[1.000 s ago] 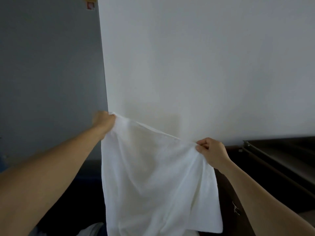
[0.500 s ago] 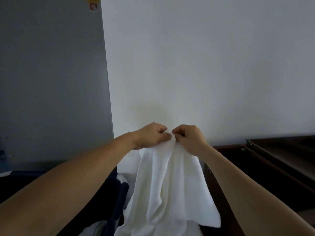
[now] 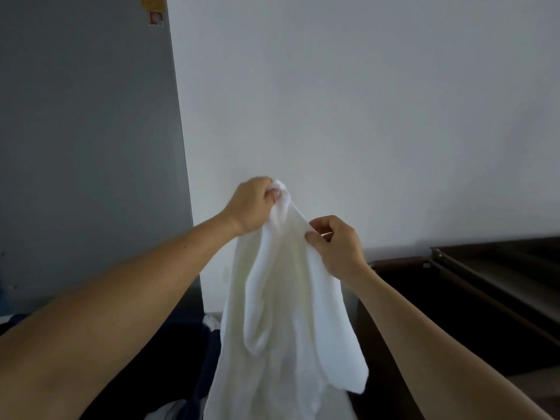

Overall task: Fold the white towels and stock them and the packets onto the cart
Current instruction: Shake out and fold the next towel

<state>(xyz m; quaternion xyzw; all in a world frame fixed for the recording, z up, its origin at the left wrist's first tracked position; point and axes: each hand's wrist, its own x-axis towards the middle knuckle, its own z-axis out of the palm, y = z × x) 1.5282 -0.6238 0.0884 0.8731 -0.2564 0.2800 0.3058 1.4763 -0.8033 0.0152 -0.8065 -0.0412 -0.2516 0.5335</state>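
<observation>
1. The left hand [image 3: 253, 204] grips the bunched top of a white towel [image 3: 281, 313], with its fingers curled round the cloth.
2. The right hand [image 3: 336, 247], lower than the left and just to its right, pinches the towel's right edge between thumb and curled fingers.
3. The towel hangs in loose folds below both hands, and a corner droops under the right forearm.
4. A dark cabinet [image 3: 500, 277] stands right of and below the right hand.
5. Dark blue fabric [image 3: 169, 359] lies under the left forearm, and a bit of white cloth [image 3: 212, 322] shows beside it.
6. A white wall [image 3: 363, 116] rises behind both hands.
7. A grey panel [image 3: 85, 147] stands left of the left hand, with a sticker [image 3: 156, 17] high above.
</observation>
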